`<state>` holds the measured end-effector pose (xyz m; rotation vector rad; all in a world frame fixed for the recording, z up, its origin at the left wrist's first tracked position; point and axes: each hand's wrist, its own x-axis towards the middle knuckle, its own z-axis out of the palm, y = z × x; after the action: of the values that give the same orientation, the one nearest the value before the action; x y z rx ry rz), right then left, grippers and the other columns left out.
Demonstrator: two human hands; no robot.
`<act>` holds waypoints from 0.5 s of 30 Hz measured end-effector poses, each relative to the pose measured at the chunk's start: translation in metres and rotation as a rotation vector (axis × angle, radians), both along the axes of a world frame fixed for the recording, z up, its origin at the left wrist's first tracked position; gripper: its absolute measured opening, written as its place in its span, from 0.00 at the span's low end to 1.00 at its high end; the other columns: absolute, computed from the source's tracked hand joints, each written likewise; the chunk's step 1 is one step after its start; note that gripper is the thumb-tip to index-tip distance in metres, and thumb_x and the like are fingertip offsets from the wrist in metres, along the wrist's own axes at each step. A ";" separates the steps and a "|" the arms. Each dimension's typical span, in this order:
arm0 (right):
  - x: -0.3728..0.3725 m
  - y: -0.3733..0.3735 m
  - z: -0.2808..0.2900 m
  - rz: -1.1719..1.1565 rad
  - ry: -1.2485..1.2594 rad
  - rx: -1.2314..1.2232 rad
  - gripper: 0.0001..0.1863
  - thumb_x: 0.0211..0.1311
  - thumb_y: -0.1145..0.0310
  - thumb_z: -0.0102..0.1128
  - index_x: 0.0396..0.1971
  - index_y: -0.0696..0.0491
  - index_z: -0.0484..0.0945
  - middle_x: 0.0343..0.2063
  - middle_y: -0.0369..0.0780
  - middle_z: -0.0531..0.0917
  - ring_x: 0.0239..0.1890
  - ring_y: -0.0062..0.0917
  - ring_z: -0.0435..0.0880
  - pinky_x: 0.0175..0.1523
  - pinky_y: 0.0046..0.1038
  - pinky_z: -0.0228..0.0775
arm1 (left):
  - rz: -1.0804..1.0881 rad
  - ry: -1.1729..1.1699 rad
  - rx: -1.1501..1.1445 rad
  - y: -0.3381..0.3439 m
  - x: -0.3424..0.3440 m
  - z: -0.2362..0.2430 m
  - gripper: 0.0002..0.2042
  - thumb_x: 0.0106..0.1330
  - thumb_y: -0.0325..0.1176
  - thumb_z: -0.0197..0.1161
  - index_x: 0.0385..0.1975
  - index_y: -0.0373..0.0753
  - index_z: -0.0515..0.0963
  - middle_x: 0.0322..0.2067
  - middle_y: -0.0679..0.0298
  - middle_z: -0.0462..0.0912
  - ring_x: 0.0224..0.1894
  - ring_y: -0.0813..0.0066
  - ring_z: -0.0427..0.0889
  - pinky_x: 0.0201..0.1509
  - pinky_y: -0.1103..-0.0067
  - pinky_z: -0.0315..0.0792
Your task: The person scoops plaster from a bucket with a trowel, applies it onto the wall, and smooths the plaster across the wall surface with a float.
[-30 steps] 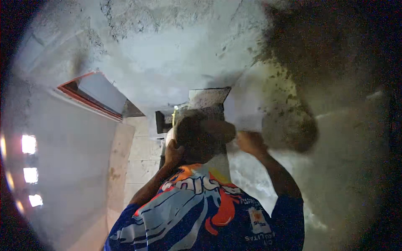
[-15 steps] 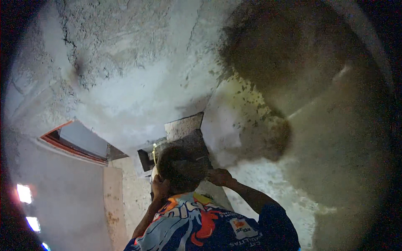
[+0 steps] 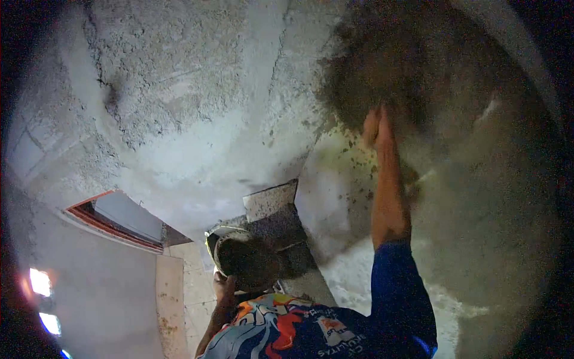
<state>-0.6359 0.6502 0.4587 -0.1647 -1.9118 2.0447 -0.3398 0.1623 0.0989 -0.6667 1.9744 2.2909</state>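
Note:
At the lower middle, my left hand (image 3: 225,287) grips the side of a round bucket (image 3: 216,254) with a pale rim. Dark grey wet mortar (image 3: 248,260) fills its mouth. My right arm is stretched up and forward, and my right hand (image 3: 379,127) is at the lower edge of a dark wet patch of mortar (image 3: 388,66) on the rough wall. Its fingers look closed, but blur and shadow hide whatever they hold. Splashes of mortar dot the paler wall just left of that hand.
A red-brown framed opening (image 3: 116,221) lies at the left. Behind the bucket is a dark recess with a pale slab (image 3: 270,202) at its top. A stained board (image 3: 171,299) stands at the lower left, near bright openings (image 3: 40,282).
My right hand has moved from beside the bucket up to the wet patch on the wall. The bucket has tipped and sits slightly lower in view, still in my left hand.

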 end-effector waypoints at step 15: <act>0.244 -0.127 -0.405 0.677 -0.462 0.430 0.22 0.58 0.52 0.56 0.39 0.58 0.77 0.32 0.50 0.82 0.33 0.40 0.82 0.39 0.39 0.73 | -0.248 -0.057 -0.456 0.035 -0.010 0.045 0.17 0.51 0.38 0.63 0.33 0.33 0.69 0.27 0.47 0.76 0.30 0.51 0.76 0.37 0.63 0.70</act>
<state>-0.3918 0.5236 0.0536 0.1563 -2.9711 2.0089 -0.3493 0.1977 0.1438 -0.4652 2.4155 1.6794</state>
